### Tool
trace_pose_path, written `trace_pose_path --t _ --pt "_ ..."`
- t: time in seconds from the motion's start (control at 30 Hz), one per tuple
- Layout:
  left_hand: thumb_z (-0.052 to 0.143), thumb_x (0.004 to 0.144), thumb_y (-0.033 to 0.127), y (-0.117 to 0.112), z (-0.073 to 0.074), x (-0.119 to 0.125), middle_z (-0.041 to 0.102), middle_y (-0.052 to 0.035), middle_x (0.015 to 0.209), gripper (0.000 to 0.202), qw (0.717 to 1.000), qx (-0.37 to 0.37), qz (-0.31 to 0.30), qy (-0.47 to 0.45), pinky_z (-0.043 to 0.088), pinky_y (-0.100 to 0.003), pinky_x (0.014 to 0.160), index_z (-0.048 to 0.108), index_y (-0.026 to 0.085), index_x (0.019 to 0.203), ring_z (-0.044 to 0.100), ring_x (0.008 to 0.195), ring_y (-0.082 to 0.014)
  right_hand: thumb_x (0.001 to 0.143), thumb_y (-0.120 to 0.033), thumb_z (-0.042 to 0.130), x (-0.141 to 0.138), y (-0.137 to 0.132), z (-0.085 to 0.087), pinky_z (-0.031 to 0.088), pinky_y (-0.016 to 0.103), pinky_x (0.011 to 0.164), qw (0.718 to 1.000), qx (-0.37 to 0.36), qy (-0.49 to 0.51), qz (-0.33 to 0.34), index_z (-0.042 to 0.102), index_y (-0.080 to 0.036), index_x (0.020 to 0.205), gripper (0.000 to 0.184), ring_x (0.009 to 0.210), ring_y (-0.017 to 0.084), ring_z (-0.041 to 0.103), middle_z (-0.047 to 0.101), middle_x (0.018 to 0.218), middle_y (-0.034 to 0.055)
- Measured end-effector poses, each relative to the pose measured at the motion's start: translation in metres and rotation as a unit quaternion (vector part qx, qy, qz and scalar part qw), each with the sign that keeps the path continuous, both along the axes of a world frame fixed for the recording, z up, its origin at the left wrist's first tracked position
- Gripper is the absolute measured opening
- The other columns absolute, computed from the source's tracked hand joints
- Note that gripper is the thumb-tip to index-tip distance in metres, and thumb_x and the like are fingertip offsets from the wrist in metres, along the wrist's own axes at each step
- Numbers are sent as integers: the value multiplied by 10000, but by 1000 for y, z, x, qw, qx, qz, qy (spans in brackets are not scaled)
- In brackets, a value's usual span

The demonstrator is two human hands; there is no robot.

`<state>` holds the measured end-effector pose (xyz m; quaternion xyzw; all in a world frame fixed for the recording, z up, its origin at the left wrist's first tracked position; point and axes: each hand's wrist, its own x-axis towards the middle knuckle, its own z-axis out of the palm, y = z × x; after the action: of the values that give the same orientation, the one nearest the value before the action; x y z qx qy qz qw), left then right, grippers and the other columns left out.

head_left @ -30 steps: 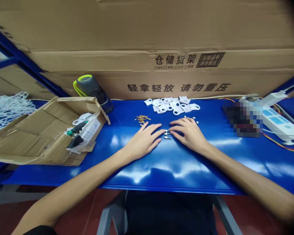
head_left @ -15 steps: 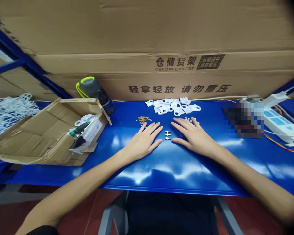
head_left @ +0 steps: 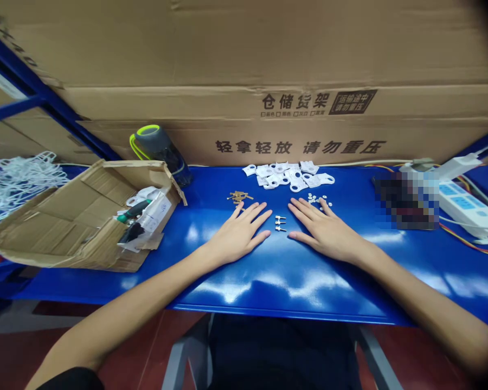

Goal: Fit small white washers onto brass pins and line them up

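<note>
My left hand [head_left: 241, 232] lies flat on the blue tabletop [head_left: 244, 287], fingers spread and holding nothing. Just beyond its fingertips is a small pile of brass-coloured pins or screws [head_left: 239, 196]. My right hand [head_left: 324, 229] also rests flat with its fingers apart. Several small white round pieces [head_left: 312, 198] are scattered past its fingertips, some partly hidden by the fingers. Between the two hands, 3 small metal-and-white parts with thin shanks [head_left: 280, 222] lie in a short column, close to my right thumb. Farther back sits a heap of flat white pieces with round holes [head_left: 287, 176].
An open cardboard box [head_left: 85, 216] at left holds a green-and-black-handled tool [head_left: 134, 211] and plastic bags. Behind it leans a dark bottle [head_left: 162, 151]. White cords [head_left: 20, 181] lie far left. At right are a power strip [head_left: 467, 203], cables and a blurred-out dark object [head_left: 406, 203].
The view has shifted slightly. My right hand has drawn a little away from the three small parts, and more of the white round pieces show. Both hands stay flat.
</note>
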<state>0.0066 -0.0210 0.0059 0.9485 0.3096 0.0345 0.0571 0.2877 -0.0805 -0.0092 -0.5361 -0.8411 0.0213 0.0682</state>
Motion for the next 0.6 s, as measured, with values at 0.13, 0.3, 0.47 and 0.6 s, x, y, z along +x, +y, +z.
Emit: trace_pose_path --t 0.13,0.3,0.47,0.6 --pt "353 1119 523 0 0 -1 310 -97 1730 610 1000 10 -4 -6 204 -565 1330 385 211 1642 294 1606 -299 1052 -700 338 -1 0 0 178 663 1294 1000 7 -6 0 224 -232 1704 811 1590 347 314 307 1721 141" --pt "396 1109 530 7 3 -4 517 -109 1608 563 997 64 -2 -42 236 -515 1315 521 177 1530 444 1516 -279 1099 -524 362 3 2 10 268 627 1246 997 75 -29 -22 388 -196 1641 634 1525 347 423 429 1673 156" --pt "434 1104 340 19 10 -14 670 -127 1393 347 987 133 61 -58 423 -483 1112 648 170 1319 601 1295 -286 1076 -343 417 20 4 26 428 465 931 986 124 -71 -91 703 -197 1305 394 1184 321 619 688 1369 157" --pt "491 1072 342 24 15 -22 703 -148 1229 289 982 164 89 -35 453 -496 959 684 172 1203 630 1133 -324 1059 -372 440 30 2 29 357 408 800 983 118 -102 -101 753 -223 1164 361 1017 300 603 740 1106 130"
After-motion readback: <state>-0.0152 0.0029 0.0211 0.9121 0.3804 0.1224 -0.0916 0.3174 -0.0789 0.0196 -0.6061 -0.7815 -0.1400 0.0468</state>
